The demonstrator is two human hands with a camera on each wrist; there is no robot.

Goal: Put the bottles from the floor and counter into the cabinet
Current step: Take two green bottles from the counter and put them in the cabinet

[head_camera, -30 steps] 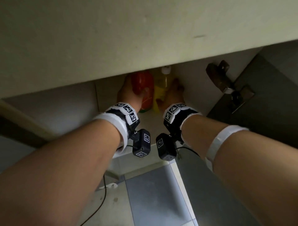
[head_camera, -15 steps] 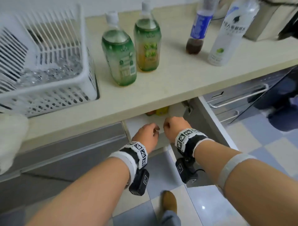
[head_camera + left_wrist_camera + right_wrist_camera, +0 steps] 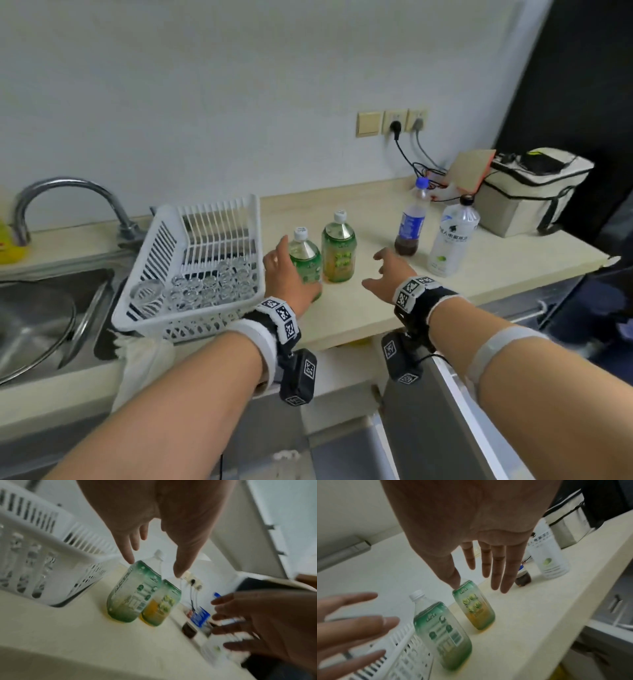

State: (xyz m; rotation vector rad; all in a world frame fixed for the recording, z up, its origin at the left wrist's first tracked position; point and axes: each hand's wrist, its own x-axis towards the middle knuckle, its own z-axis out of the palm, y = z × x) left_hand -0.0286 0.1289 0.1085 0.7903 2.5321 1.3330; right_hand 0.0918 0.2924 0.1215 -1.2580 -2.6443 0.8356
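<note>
Four bottles stand on the beige counter (image 3: 359, 308): a green one (image 3: 306, 261), a green-and-yellow one (image 3: 339, 255), a cola bottle with a blue label (image 3: 411, 228) and a white one (image 3: 452, 240). My left hand (image 3: 286, 270) is spread open at the green bottle (image 3: 133, 592), its fingers on the bottle's left side and gripping nothing. My right hand (image 3: 387, 274) hovers open over the counter between the green-and-yellow bottle (image 3: 476, 608) and the cola bottle (image 3: 523, 580). The cabinet below the counter is mostly hidden.
A white dish rack (image 3: 154, 260) with several glasses sits just left of the green bottle, beside the sink (image 3: 41, 318) and tap (image 3: 68, 192). A cooler bag (image 3: 527, 192) and plugged-in cables lie at the back right. The cabinet door (image 3: 445, 411) hangs open below.
Both hands let go of a red and a yellow bottle inside the cabinet, came out empty, then rose above the counter and spread open toward the bottles there.
</note>
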